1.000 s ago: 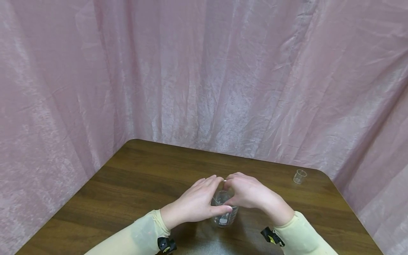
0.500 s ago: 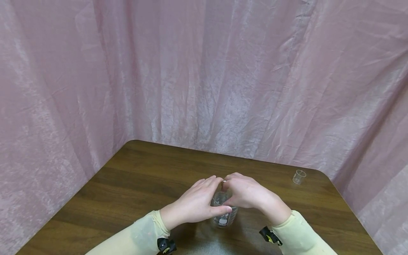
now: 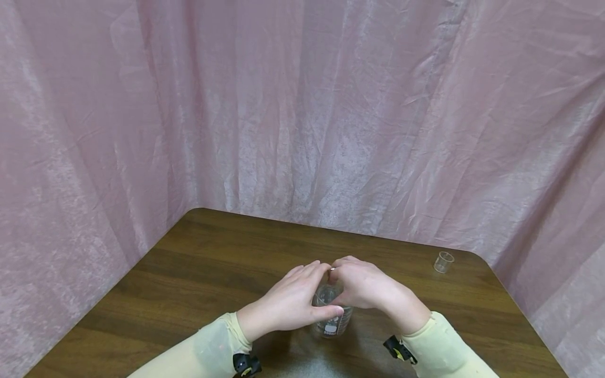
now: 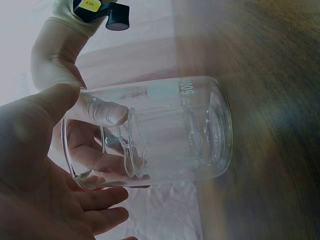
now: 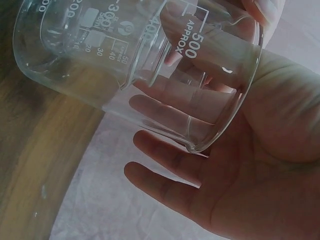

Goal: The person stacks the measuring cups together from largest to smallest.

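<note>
A large clear 500 ml beaker (image 3: 331,328) stands upright on the wooden table. My left hand (image 3: 293,300) grips it around the rim, thumb on the near side. Inside it sits a narrower beaker (image 4: 162,135), its rim well below the large one's. My right hand (image 3: 371,283) reaches in from the other side, with thumb and first fingers inside the large beaker. Seen through glass in the left wrist view, they pinch a small glass beaker (image 4: 114,141) at the narrower beaker's mouth. The right hand's other fingers (image 5: 157,185) extend outside the rim.
Another small glass beaker (image 3: 444,262) stands near the table's back right corner. Pink curtains (image 3: 302,115) hang behind the table (image 3: 227,247) and at both sides. A black strap-mounted camera (image 3: 399,350) is on the right wrist.
My right forearm has shifted very slightly left. Both hands otherwise keep their positions at the beaker.
</note>
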{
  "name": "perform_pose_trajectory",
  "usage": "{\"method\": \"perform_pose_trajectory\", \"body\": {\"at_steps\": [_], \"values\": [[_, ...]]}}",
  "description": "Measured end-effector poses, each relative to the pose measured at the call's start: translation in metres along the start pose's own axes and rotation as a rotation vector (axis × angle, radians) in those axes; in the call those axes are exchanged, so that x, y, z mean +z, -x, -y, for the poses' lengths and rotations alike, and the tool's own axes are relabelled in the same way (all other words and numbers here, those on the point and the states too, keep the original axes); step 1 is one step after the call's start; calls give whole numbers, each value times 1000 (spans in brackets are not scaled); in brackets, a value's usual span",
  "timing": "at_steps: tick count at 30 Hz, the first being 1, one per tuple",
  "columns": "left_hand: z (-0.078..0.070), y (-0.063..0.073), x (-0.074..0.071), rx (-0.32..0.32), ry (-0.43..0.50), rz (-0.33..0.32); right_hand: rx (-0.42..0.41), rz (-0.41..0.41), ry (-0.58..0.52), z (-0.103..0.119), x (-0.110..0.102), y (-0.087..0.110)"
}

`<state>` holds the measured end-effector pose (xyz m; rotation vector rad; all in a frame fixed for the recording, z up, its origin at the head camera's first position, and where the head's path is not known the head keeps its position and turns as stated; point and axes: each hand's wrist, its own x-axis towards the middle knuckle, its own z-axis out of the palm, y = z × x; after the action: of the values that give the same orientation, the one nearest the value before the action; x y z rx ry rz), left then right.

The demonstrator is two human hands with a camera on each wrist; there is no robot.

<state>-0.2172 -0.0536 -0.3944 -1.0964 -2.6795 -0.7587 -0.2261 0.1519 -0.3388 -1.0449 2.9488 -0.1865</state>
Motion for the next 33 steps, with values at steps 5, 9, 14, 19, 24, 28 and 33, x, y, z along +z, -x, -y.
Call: {"method": "perform_pose_trajectory", "body": {"at_steps": [5,9,14,19,24,28,33], "values": [[0,0,0,-4,-7,5,14,10,-7,0,0,0],[0,0,0,-6,-5,6,23,12,-20,0,1,0],[-1,0,-1,-19,5,17,27,16,-23,-1,1,0],[-1,-1,-1,-26,1,23,1,14,-22,-1,-1,0],[-1,0,-1,-28,7,28,-4,9,-47,-2,-1,2],[0,0,-1,-29,7,32,0,4,-67,-4,-1,3],[0,0,0,-36,0,38,-11,-4,-77,-6,-1,5]]}}
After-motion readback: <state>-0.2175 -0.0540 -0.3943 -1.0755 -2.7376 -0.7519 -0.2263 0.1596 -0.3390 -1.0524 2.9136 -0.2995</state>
